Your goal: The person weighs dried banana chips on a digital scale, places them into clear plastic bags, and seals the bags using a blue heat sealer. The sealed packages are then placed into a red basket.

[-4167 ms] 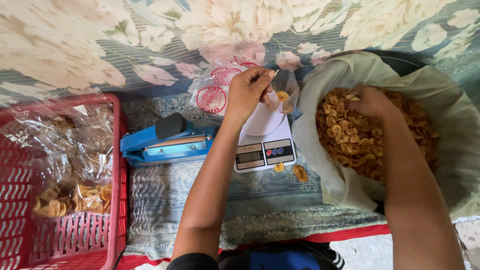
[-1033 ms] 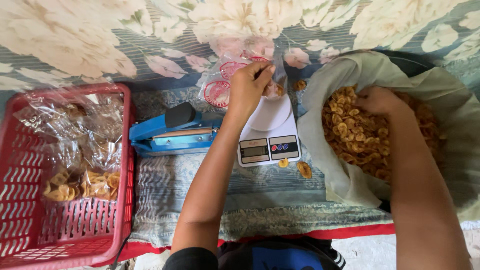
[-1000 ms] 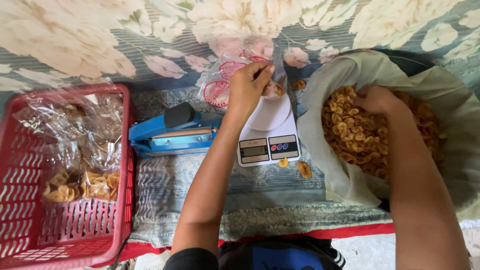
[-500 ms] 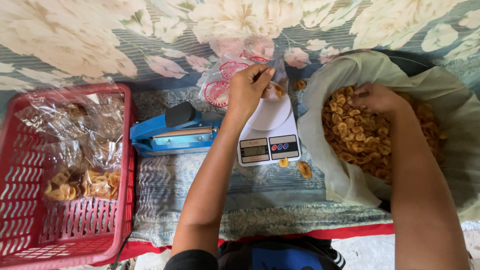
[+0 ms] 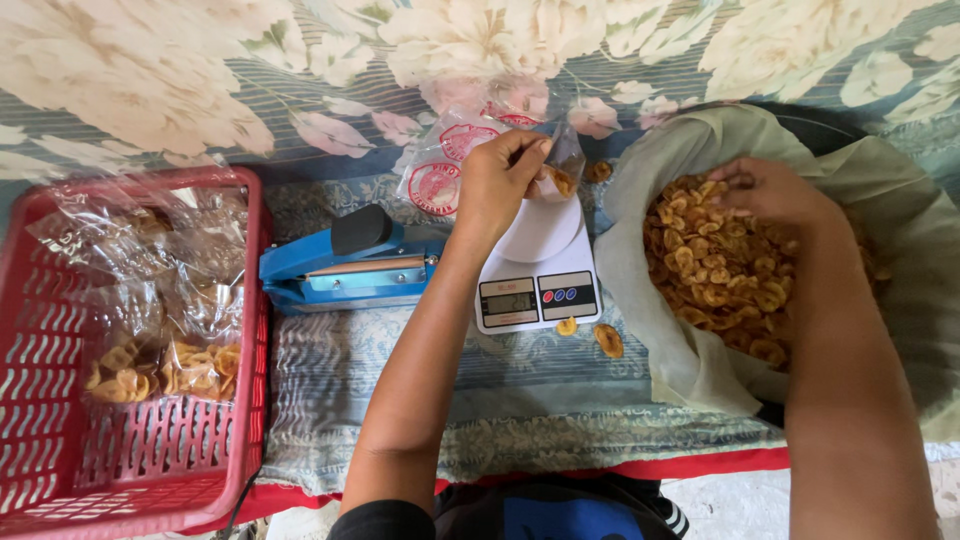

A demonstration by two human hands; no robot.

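Note:
My left hand point(image 5: 500, 180) pinches the mouth of a small clear plastic bag point(image 5: 562, 170) with a few banana chips in it, held over the round pan of a white digital kitchen scale point(image 5: 538, 272). My right hand point(image 5: 768, 190) rests, fingers curled, on a heap of yellow banana chips point(image 5: 718, 268) inside a large pale sack point(image 5: 905, 230) at the right. Whether its fingers hold chips I cannot tell.
A blue heat sealer point(image 5: 345, 268) lies left of the scale. A red plastic basket point(image 5: 60, 480) at far left holds several filled clear bags point(image 5: 160, 355). Empty printed bags point(image 5: 445, 170) lie behind the scale. Two loose chips point(image 5: 598, 336) sit on the floral cloth.
My right hand has lifted slightly over the chip heap. My left hand keeps the bag over the scale. The view shifted a little since the earliest frame.

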